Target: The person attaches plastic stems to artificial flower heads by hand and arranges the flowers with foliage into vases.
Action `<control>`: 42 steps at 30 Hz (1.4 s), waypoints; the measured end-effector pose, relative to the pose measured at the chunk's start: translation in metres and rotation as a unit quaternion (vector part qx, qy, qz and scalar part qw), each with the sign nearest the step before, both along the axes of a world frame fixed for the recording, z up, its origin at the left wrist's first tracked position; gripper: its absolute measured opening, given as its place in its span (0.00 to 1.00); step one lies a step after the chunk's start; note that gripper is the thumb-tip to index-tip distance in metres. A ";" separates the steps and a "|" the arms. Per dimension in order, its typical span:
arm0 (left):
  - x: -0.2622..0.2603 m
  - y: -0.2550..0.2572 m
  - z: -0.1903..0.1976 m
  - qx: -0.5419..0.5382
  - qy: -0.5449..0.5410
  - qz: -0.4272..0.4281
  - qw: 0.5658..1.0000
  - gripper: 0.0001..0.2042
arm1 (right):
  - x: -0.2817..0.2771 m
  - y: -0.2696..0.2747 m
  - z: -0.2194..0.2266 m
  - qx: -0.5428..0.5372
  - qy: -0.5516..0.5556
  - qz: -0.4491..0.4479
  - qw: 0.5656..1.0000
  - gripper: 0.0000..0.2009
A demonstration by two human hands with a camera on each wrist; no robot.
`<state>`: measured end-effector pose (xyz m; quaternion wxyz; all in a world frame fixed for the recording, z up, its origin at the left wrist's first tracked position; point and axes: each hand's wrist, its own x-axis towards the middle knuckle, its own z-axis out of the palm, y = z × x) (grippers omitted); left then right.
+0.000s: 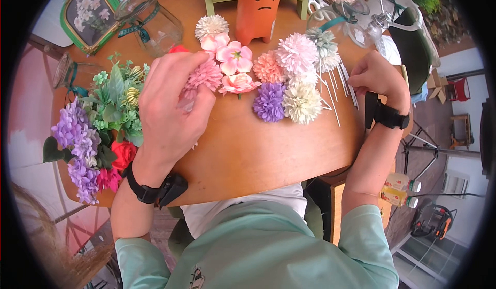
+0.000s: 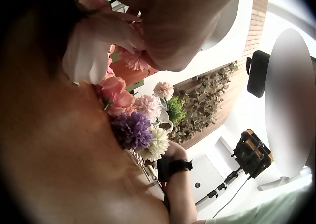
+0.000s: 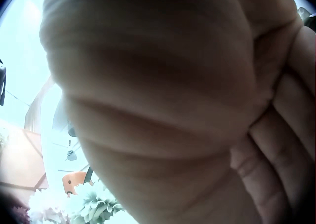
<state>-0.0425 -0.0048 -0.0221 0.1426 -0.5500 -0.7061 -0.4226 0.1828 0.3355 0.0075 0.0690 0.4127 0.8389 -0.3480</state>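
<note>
In the head view my left hand is over the left end of a flower group, its thumb and curled fingers around the edge of a pink pompom flower. A pale pink flower shows close under this hand in the left wrist view. Beside them lie a pink open blossom and a pink rose. My right hand rests at the table's right side, fingers loosely curled, near several thin white stems. Its palm fills most of the right wrist view, with no object visible in it.
Purple, cream and light pink pompom flowers lie mid-table. An orange pot stands behind them. Glass jars and a green frame are at back left. Greenery and lilac flowers lie left.
</note>
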 end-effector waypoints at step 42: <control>-0.011 -0.004 0.006 0.109 -0.609 -0.219 0.755 0.16 | -0.085 -0.186 0.000 -0.069 0.404 0.152 0.900 0.04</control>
